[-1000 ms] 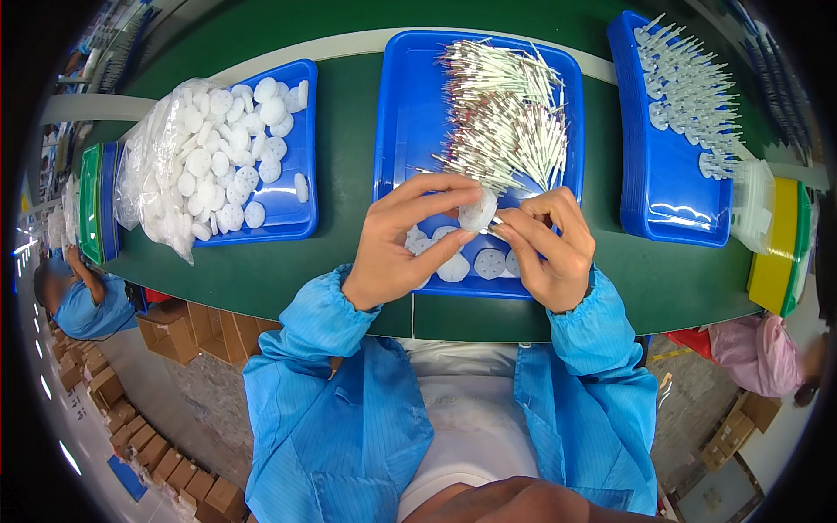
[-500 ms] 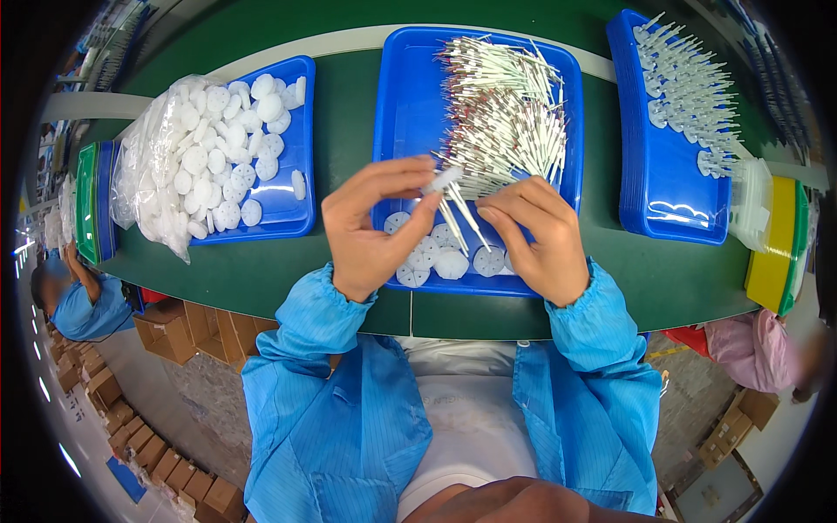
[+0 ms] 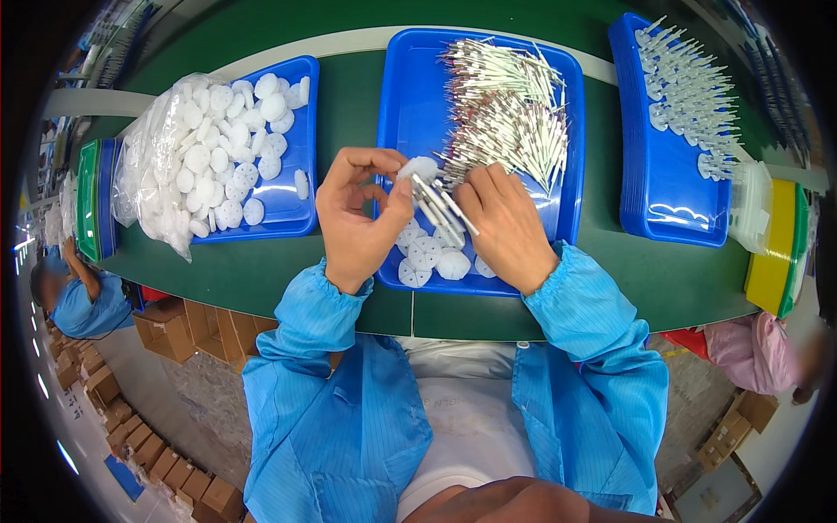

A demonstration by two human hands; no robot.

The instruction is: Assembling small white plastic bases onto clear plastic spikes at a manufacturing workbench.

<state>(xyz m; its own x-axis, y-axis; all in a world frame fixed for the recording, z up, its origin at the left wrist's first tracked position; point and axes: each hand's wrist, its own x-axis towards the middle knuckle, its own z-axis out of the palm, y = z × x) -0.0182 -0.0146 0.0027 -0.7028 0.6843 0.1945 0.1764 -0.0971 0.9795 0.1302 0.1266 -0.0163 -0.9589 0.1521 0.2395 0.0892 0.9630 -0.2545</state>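
My left hand (image 3: 357, 222) pinches a round white plastic disc (image 3: 420, 167) at its edge. Several thin white rods (image 3: 438, 213) stick out of the disc, slanting down to the right. My right hand (image 3: 507, 231) is lowered to the near side of a heap of white rods with reddish ends (image 3: 506, 122). Its fingers are curled, and their tips are hidden, so what they pinch does not show. The heap lies in a blue tray (image 3: 411, 87). Below my hands, several white perforated discs (image 3: 425, 251) lie at the tray's near end.
To the left, a blue tray (image 3: 296, 174) carries a clear plastic bag (image 3: 144, 187) spilling many white discs. At right, stacked blue trays (image 3: 676, 205) hold rows of discs with rods (image 3: 689, 83), beside a clear container (image 3: 751, 205) and a yellow-green box (image 3: 774, 248). A co-worker (image 3: 91, 301) sits far left.
My right hand has moved up and left from beside the rods in the disc to the heap. My left hand has shifted slightly left, and the disc is tilted differently.
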